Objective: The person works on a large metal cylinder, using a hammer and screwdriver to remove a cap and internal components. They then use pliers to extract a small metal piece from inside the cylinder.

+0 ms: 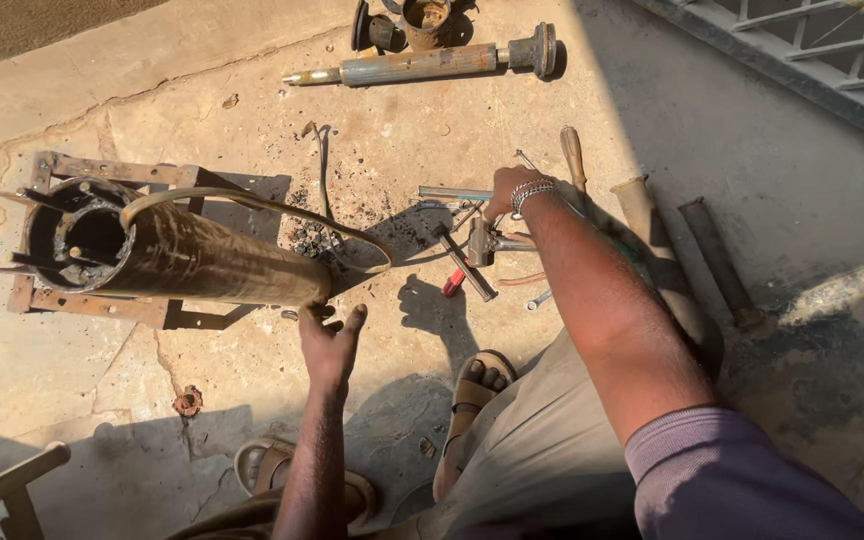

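My left hand is open with its fingers spread, just below the near end of a rusty metal cylinder. The cylinder lies tilted on a rusty angle-iron frame, and a thin hose loops over it. My right hand, with a metal bracelet on the wrist, reaches down into a scatter of tools on the concrete. It rests by a flat metal bar and a thin rod. Its fingers are hidden, so any grip is unclear. A hammer lies just below it.
A long rusty shaft and round metal parts lie at the top. A wooden handle, two pipes and a red-handled tool lie near my right arm. A grating fills the top right. My sandalled feet stand below.
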